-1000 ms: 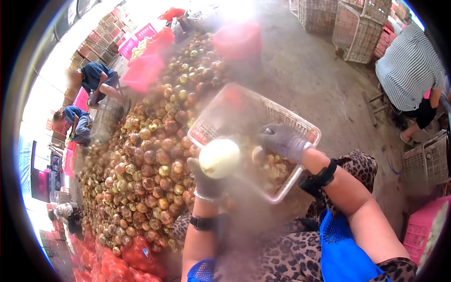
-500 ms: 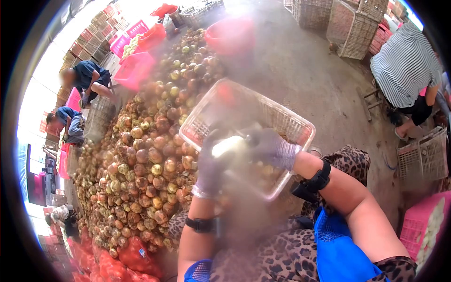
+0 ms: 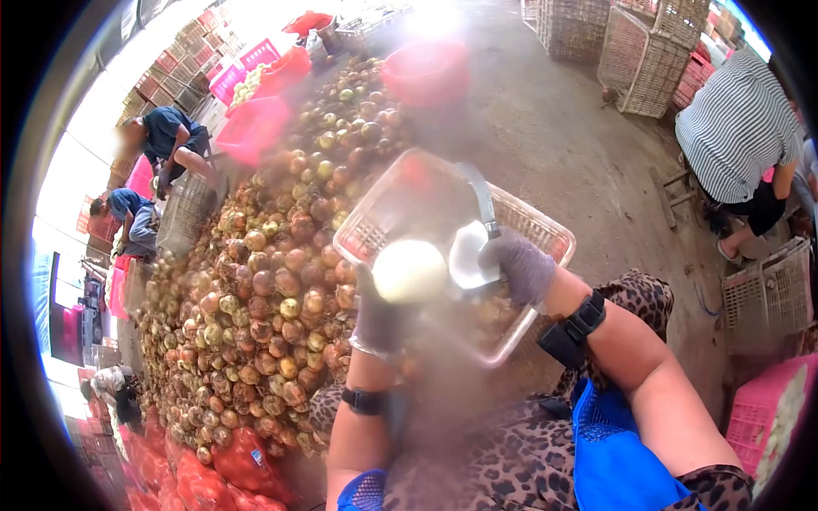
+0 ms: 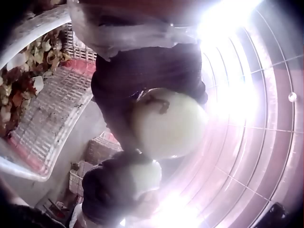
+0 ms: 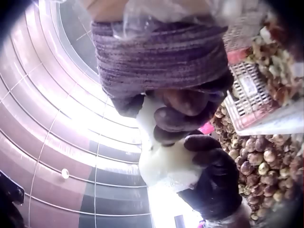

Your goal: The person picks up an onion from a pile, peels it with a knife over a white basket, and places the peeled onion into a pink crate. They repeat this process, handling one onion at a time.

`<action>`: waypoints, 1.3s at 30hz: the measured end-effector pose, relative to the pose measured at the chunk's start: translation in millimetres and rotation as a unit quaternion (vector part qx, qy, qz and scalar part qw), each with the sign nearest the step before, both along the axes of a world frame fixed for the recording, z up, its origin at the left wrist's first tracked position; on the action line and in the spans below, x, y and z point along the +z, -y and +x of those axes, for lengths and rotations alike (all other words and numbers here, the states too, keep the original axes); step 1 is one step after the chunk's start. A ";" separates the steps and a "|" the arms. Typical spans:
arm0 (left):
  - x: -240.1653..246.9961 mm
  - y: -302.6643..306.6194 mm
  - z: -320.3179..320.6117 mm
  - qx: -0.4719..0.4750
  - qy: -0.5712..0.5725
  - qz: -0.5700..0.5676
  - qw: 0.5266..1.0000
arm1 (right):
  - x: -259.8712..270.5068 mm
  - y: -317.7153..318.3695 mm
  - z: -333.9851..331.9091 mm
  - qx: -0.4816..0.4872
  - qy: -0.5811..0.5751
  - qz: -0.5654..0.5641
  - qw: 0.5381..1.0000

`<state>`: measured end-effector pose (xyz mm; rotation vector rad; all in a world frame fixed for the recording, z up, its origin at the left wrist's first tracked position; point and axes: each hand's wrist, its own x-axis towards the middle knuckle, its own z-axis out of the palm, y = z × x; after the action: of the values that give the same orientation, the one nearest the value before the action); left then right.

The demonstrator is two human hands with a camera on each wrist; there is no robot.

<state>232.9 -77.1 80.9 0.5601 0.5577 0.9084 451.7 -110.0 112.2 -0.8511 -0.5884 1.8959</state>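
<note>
My gloved left hand (image 3: pixel 379 319) grips a peeled white onion (image 3: pixel 410 271) over the crate. Just right of it, my gloved right hand (image 3: pixel 521 266) holds a curved blade (image 3: pixel 481 196) together with a white, cup-like onion layer (image 3: pixel 470 254). In the left wrist view the onion (image 4: pixel 170 124), with a brown mark, lies against the left hand (image 4: pixel 147 71); the right hand (image 4: pixel 107 187) is below. The right wrist view has the white layer (image 5: pixel 148 111) under the right hand (image 5: pixel 161 61), beside the onion (image 5: pixel 168 164) and left hand (image 5: pixel 216 185).
A plastic crate (image 3: pixel 545 226) containing scraps stands beneath the hands. Left of it spreads a large onion heap (image 3: pixel 256 315), with red net bags (image 3: pixel 243 464) in front. Pink tubs (image 3: pixel 426 75) stand behind. Other people (image 3: pixel 737 128) sit at both sides.
Half a second ago both hands met at the onion; now they are slightly apart. The curved blade and white layer have come into clear view at the right hand.
</note>
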 end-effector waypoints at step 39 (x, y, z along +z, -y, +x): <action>-18.4 -18.9 7.3 0.077 -0.001 -0.013 0.997 | -3.0 -11.5 -2.2 -0.080 0.124 0.090 0.985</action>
<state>240.1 -58.2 62.5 0.4996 0.6193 1.0447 449.5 -98.4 109.2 -0.9906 -0.8054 1.5776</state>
